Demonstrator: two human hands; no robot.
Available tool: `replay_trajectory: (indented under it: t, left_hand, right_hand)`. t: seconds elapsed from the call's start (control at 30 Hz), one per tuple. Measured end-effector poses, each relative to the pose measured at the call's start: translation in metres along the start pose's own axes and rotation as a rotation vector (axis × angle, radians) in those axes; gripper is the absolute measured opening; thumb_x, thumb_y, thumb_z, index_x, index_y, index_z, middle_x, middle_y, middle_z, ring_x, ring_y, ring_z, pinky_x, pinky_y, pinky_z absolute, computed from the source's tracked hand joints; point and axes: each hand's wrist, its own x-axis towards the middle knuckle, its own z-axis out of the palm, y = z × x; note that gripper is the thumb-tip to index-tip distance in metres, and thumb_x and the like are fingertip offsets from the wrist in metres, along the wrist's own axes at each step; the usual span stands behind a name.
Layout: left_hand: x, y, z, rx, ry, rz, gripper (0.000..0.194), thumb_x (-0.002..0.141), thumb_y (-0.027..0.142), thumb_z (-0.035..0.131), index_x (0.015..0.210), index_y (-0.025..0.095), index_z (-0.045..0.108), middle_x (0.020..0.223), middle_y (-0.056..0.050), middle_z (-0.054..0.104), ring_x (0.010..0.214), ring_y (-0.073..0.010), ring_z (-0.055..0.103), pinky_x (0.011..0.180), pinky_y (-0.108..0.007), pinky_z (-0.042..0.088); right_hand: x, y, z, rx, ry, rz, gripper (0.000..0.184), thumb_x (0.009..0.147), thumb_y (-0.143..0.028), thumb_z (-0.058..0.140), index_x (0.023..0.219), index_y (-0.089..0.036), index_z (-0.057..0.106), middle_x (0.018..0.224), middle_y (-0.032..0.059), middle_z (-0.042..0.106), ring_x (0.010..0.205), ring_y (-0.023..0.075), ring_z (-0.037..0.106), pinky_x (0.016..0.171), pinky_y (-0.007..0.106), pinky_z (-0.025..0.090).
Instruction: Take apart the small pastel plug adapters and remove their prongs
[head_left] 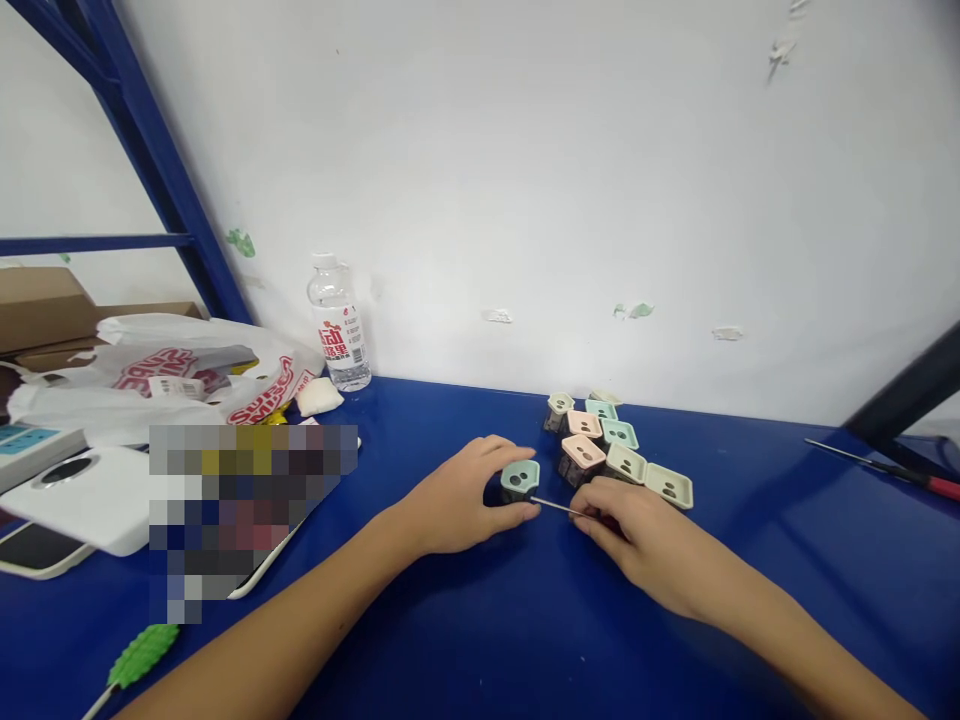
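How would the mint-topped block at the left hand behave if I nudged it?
The mint-topped block probably won't roll: its outline is angular. Its crisp rim suggests stiffness. It might pivot if pushed by the thin metal rod, though the left hand flanks it with thumb and fingers.

Case [520, 477], smooth plastic on top; rod [555, 506], shiny metal; tabletop [450, 640], smooth, slight sheen; bottle [341, 335], clear glossy plastic; bag [214, 355], thin crinkled plastic; carton [37, 310], matt cardboard; wall [525, 180], matt, rough where chipped
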Motion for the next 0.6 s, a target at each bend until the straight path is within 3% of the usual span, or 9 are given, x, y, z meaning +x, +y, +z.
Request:
replay_trajectory:
  t: [0.2,0.33,0.47,0.6]
  left_hand:
    - [0.0,0.007,-0.002,-0.06,-0.022,-0.054,0.033,0.079,0.033,0.062,0.111,0.024,0.061,0.105,-0.003,0.065,0.089,-0.0172,0.061,0.075,-0.027,0.048]
    - [-0.002,0.014,-0.002,-0.089,-0.049,-0.048,0.03,0.077,0.032,0.064,0.106,0.024,0.061,0.097,0.0,0.066,0.081,-0.0154,0.06,0.069,-0.025,0.046]
    - [-0.005,0.02,0.0,-0.113,-0.056,-0.047,0.026,0.076,0.029,0.064,0.102,0.025,0.061,0.093,0.002,0.065,0.08,-0.014,0.059,0.068,-0.023,0.045]
    - [-0.007,0.027,0.008,-0.174,-0.012,-0.084,0.025,0.075,0.027,0.064,0.1,0.024,0.06,0.092,0.002,0.064,0.081,-0.0143,0.057,0.071,-0.024,0.046]
  right_hand:
    - [0.007,0.016,0.011,-0.169,0.069,0.097,0.012,0.086,-0.022,0.051,0.085,-0.021,0.063,0.081,0.0044,0.065,0.069,0.0184,0.059,0.059,0.028,0.042]
    - [0.008,0.014,0.016,-0.316,0.074,0.078,0.02,0.088,-0.017,0.047,0.102,-0.021,0.062,0.094,0.0067,0.065,0.081,0.022,0.064,0.067,0.031,0.047]
    - [0.005,0.01,0.015,-0.399,0.071,0.058,0.027,0.089,-0.013,0.045,0.107,-0.021,0.062,0.101,0.0086,0.065,0.092,0.0253,0.064,0.072,0.035,0.051]
    - [-0.001,0.002,0.015,-0.341,0.233,-0.039,0.028,0.091,-0.018,0.041,0.107,-0.021,0.065,0.104,0.0098,0.067,0.095,0.0263,0.064,0.08,0.04,0.052]
